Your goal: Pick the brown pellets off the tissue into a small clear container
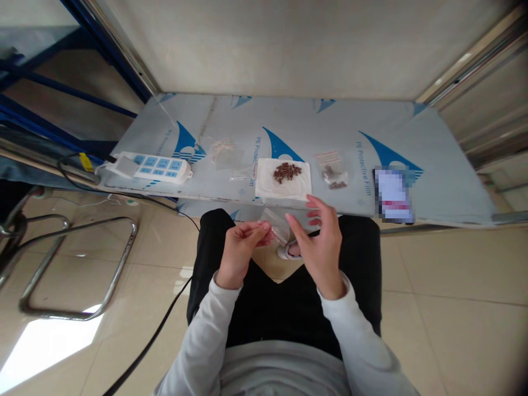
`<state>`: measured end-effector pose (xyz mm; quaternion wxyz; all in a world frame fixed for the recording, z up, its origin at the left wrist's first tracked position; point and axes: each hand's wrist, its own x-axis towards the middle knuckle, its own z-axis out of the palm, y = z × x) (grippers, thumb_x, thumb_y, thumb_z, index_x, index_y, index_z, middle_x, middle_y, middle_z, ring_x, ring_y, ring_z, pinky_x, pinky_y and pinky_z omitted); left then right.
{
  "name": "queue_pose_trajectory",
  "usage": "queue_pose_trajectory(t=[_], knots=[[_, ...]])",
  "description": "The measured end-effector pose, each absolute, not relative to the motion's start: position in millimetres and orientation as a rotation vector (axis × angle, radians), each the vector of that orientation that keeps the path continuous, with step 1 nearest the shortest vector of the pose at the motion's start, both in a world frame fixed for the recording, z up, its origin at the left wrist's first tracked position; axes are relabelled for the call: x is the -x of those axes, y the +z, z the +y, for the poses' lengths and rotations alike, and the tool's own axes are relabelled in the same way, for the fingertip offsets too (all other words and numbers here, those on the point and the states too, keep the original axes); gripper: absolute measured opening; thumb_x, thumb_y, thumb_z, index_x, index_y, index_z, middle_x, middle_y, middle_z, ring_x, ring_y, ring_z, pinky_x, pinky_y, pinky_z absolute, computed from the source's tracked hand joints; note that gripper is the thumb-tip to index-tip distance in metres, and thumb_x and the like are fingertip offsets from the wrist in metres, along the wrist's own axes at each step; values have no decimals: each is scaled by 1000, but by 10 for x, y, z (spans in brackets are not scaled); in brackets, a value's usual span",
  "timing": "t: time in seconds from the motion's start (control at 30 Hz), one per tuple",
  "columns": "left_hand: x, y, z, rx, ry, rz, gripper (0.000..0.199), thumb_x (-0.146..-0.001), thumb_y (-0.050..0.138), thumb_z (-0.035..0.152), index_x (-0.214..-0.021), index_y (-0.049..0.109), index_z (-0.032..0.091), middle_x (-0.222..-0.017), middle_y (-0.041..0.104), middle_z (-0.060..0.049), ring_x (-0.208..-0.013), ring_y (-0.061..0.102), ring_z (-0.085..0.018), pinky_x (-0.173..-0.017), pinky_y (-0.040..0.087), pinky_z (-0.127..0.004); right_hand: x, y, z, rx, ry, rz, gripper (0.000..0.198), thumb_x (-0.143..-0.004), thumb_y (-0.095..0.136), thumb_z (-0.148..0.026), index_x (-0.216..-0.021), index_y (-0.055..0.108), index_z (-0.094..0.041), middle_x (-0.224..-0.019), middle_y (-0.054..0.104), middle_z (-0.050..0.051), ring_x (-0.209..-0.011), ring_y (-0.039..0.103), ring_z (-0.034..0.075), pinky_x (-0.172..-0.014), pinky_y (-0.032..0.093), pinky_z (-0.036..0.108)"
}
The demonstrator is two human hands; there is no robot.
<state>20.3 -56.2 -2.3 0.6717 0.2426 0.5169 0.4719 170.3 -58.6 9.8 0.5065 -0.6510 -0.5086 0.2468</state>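
My left hand pinches a small clear zip bag by its edge, over my lap just in front of the table. Close by on the right, my right hand has its fingers spread, with nothing seen in it. Past the hands, a white paper sheet lies at the table's front edge, bearing a pile of brown capsules. To the right of the sheet lies another clear zip bag with several brown capsules inside.
A metal table with printed film spans the front. On its left are a white power strip and clear plastic bags. A phone lies at the right. A chair frame and a black cable occupy the left floor.
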Motion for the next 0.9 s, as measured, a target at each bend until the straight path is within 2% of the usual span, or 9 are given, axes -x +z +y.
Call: queue_pose_trajectory(t=[0.07, 0.13, 0.2, 0.3, 0.5, 0.63, 0.77, 0.83, 0.9], knots=[[-201, 22, -578, -585, 1050, 1184, 29, -59, 88, 38, -70, 75, 15, -65, 73, -3, -57, 66, -11, -57, 55, -22, -1665, 178, -691, 1481, 688, -1453, 30, -78, 75, -35, -107, 70, -28, -105, 70, 7, -94, 66, 26, -84, 52, 40], [-187, 65, -579, -620, 1037, 1191, 28, -59, 88, 37, -68, 75, 15, -66, 74, -3, -56, 66, -11, -56, 55, -21, -1654, 210, -745, 1406, 915, -1564, 17, -80, 74, -35, -96, 74, -29, -92, 73, 4, -83, 69, 24, -79, 55, 38], [-162, 92, -569, -653, 996, 1194, 27, -58, 88, 37, -67, 74, 15, -66, 74, -4, -56, 66, -12, -56, 54, -22, -1681, 188, -758, 1370, 1138, -1534, 15, -84, 70, -36, -95, 75, -28, -88, 76, 3, -79, 71, 24, -76, 56, 37], [-107, 96, -555, -725, 905, 1221, 28, -57, 88, 37, -69, 75, 15, -65, 75, -5, -56, 67, -14, -56, 54, -23, -1765, 108, -762, 1333, 1337, -1501, 21, -90, 62, -37, -102, 76, -26, -96, 77, 4, -86, 73, 26, -76, 58, 37], [-52, 101, -611, -1023, 627, 1443, 23, -65, 81, 36, -73, 71, 17, -65, 74, -3, -61, 71, -18, -56, 52, -25, -1792, 22, -835, 1521, 884, -1933, 36, -90, 61, -19, -125, 62, -23, -95, 77, 7, -82, 74, 23, -75, 58, 34], [-83, 168, -643, -1265, 538, 1599, 16, -71, 74, 32, -74, 67, 19, -66, 73, -2, -63, 71, -18, -57, 51, -25, -1722, 11, -822, 1513, 786, -2157, 29, -88, 61, -14, -116, 61, -22, -90, 77, 6, -79, 74, 21, -70, 56, 30], [-63, 206, -653, -1548, 475, 1750, 5, -74, 68, 21, -74, 64, 18, -65, 70, -1, -62, 68, -18, -63, 52, -29, -1714, 15, -779, 1546, 854, -1991, 15, -89, 58, -13, -99, 64, -22, -85, 76, 4, -76, 73, 19, -68, 55, 27], [-26, 205, -673, -1732, 551, 1718, 16, -75, 70, 23, -89, 65, 18, -80, 72, -5, -77, 70, -22, -73, 55, -35, -1726, 31, -760, 1544, 934, -1843, 12, -88, 59, -13, -94, 65, -22, -81, 75, 2, -73, 73, 18, -67, 55, 26], [9, 195, -698, -1932, 707, 1564, 47, -74, 75, 32, -116, 59, 18, -111, 69, -12, -105, 65, -28, -91, 52, -43, -1739, 59, -735, 1546, 995, -1701, 9, -87, 60, -15, -91, 66, -21, -77, 75, 1, -69, 73, 17, -66, 55, 25]])
